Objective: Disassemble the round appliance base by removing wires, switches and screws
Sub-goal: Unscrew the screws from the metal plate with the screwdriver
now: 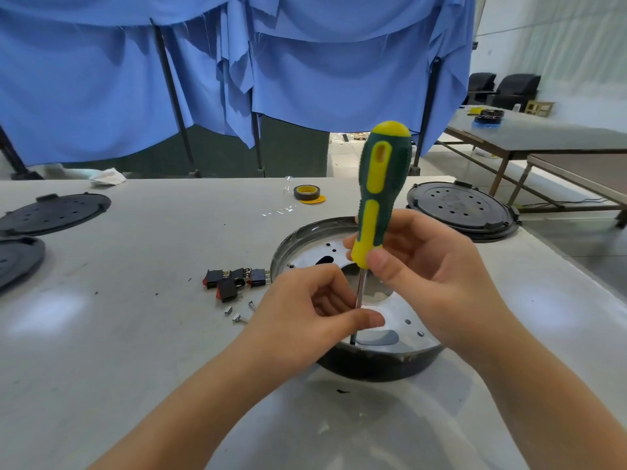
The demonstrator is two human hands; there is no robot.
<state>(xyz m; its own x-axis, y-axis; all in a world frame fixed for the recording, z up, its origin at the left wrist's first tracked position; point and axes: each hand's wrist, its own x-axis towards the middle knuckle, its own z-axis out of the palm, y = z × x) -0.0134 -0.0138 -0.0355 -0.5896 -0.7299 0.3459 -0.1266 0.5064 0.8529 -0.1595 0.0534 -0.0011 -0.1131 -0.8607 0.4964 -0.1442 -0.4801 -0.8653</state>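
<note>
Round base sits on the table right of centre, near edge toward the camera, open side up, pale metal plate showing inside a dark rim. Screwdriver stands almost upright inside it, long axis near vertical, yellow cap up and leaning slightly right and far, tip down at the near-left part of the plate, just inside the rim. Tip itself partly hidden behind the left thumb, so cannot tell whether seated in a screw head. Right hand grasps the lower end of the handle, fingers and thumb curled round it. Left hand pinches the shaft low down, thumb across the front, steadying it. Likely risks: bit camming out if pressed off-axis, given the slight lean, and stripping the head; tip skidding across smooth metal toward the left fingers so close to it; base rotating or sliding on the table, since neither hand holds it down; freed screw dropping through a plate opening or rolling off. Already out and lying left of the base: a cluster of black and red switches and a few loose screws just near of them. More screws apparently left in the plate at near right.
</note>
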